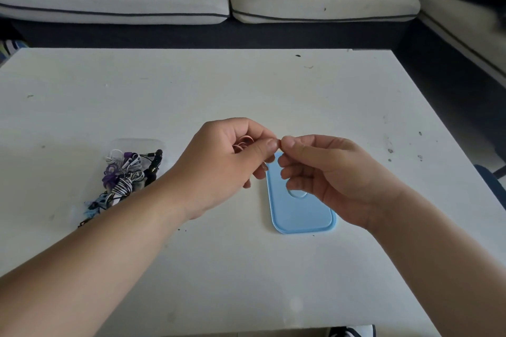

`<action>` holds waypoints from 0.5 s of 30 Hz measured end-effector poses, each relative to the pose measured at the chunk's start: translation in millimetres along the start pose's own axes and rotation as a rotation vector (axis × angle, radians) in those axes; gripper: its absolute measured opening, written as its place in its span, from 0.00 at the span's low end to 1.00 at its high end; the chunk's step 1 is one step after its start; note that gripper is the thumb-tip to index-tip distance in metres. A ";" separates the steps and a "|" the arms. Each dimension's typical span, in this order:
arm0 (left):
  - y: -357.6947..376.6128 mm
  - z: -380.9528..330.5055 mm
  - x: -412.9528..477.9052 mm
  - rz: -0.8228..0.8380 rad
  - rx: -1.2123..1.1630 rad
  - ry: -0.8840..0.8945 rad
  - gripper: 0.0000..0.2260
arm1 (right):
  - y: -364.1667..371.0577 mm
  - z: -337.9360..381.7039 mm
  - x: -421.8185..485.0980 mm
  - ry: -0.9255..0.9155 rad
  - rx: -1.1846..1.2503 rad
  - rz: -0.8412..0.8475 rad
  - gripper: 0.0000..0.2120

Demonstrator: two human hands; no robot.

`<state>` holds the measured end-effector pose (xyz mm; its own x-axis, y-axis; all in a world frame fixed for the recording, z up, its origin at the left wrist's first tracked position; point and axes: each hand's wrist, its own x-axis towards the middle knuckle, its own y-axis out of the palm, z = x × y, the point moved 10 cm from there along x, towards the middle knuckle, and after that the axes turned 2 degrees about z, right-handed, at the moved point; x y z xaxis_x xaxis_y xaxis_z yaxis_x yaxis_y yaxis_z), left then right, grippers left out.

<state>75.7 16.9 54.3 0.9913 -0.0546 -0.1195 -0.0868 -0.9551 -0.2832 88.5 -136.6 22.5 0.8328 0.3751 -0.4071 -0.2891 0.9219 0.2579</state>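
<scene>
Left hand fingers grip pink cord | right hand fingers pinch its end

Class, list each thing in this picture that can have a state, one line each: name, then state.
left hand, holds the coiled pink cord, thumb pinching it.
right hand, pinches the pink cord's end.
pink cord, coiled, held between both hands.
blue lid, off the box, lying flat on the table.
clear box, uncovered, holding bundled earphones.
earphones, wound into bundles, piled together.
</scene>
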 end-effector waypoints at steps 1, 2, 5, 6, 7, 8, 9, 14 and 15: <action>1.9 2.8 1.8 -0.006 -0.006 -0.024 0.04 | -8.9 1.0 0.9 -0.003 -0.015 -0.053 0.13; 3.6 6.1 3.2 -0.012 -0.014 -0.055 0.04 | -21.8 2.2 2.6 -0.012 -0.042 -0.131 0.15; 6.8 18.2 6.4 -0.040 -0.046 -0.135 0.04 | -64.8 5.9 10.6 -0.066 -0.280 -0.405 0.10; 7.3 20.9 7.3 -0.049 -0.055 -0.148 0.04 | -75.3 5.1 14.5 -0.079 -0.395 -0.472 0.08; 8.5 23.2 8.9 -0.056 -0.064 -0.155 0.04 | -82.8 2.1 19.2 -0.083 -0.503 -0.514 0.07; 9.0 24.1 9.8 -0.061 -0.075 -0.159 0.04 | -86.6 -2.3 25.2 -0.079 -0.598 -0.533 0.06; 9.7 24.9 10.4 -0.061 -0.081 -0.161 0.04 | -88.0 -8.0 30.8 -0.067 -0.671 -0.537 0.06; 12.6 26.3 8.1 -0.039 -0.034 -0.168 0.04 | -85.0 -27.9 53.0 -0.036 -0.897 -0.519 0.09; 13.4 26.4 7.9 -0.036 -0.033 -0.165 0.04 | -85.2 -30.4 55.3 -0.026 -0.928 -0.517 0.09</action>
<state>79.7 11.3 24.4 0.9638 0.0259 -0.2655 -0.0454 -0.9648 -0.2589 144.9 -191.4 -48.7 0.9641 -0.0754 -0.2547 -0.1351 0.6861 -0.7148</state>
